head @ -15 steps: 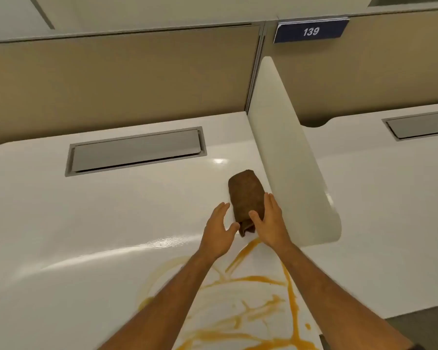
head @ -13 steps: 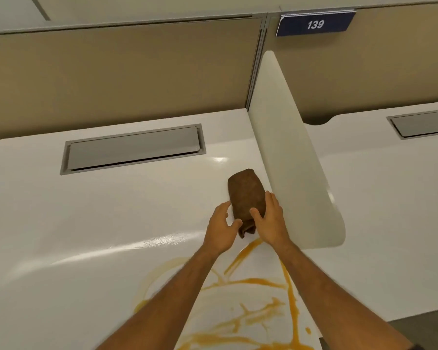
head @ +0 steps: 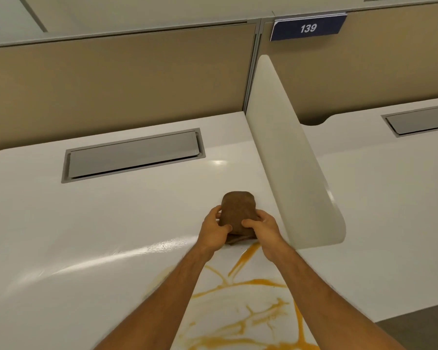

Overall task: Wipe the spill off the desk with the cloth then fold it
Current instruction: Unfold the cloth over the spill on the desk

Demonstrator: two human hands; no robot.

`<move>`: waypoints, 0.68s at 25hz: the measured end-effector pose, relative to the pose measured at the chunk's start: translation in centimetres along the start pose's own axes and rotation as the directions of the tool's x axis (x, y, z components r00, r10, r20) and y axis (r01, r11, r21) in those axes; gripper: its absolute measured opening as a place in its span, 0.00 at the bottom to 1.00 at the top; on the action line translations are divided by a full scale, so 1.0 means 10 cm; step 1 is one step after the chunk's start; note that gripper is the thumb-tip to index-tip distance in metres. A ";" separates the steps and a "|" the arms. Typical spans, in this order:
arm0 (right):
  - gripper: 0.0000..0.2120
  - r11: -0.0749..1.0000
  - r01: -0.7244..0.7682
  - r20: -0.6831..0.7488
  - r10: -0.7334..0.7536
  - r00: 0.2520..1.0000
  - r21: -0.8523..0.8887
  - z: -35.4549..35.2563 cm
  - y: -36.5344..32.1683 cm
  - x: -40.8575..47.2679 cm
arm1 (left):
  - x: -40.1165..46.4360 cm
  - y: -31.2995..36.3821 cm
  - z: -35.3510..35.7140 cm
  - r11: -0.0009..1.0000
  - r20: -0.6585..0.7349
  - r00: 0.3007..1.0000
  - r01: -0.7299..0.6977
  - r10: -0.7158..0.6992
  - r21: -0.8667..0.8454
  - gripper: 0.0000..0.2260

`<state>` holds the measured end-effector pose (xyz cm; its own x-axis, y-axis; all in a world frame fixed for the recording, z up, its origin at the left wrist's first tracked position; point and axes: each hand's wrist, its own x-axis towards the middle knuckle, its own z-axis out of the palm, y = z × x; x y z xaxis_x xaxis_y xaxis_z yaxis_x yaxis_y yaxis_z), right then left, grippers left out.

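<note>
A brown folded cloth (head: 238, 208) sits on the white desk (head: 99, 223) close to the divider. My left hand (head: 213, 229) grips its left side, thumb over the near part. My right hand (head: 262, 228) grips its right side, thumb on top. An orange-yellow spill (head: 240, 311) streaks the desk between and under my forearms, reaching up to just below the cloth's near edge. The cloth's near end is partly hidden by my hands.
A white rounded divider panel (head: 293, 173) stands upright just right of the cloth. A grey cable flap (head: 133, 155) is set into the desk at the back. A second desk (head: 390, 210) lies beyond the divider, beige partition walls (head: 111, 84) behind.
Both hands have closed round the cloth from either side; before, they were open and only reaching for its near end.
</note>
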<state>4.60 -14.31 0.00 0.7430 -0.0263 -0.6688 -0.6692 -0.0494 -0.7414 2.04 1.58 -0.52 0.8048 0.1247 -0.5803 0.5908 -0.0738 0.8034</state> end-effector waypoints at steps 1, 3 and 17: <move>0.21 0.999 0.037 0.005 -0.037 0.999 0.006 0.05 -0.03 -0.14 | -0.13 -0.03 -0.10 0.999 0.018 1.000 -0.014 0.015 -0.031 0.28; 0.22 0.994 0.112 0.025 -0.112 0.993 0.005 0.16 -0.08 -0.44 | -0.39 -0.09 -0.26 0.995 0.055 0.998 -0.037 0.042 -0.087 0.27; 0.24 0.784 0.538 0.129 -0.526 0.841 -0.309 1.40 0.50 -3.07 | -2.18 -0.44 -1.59 0.716 0.399 0.913 0.220 0.089 -0.663 0.27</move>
<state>-21.73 0.23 16.04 0.9748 0.1325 -0.1795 -0.1210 -0.3616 -0.9244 -19.06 14.95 10.69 0.8098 -0.2870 -0.5117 0.5619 0.6303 0.5357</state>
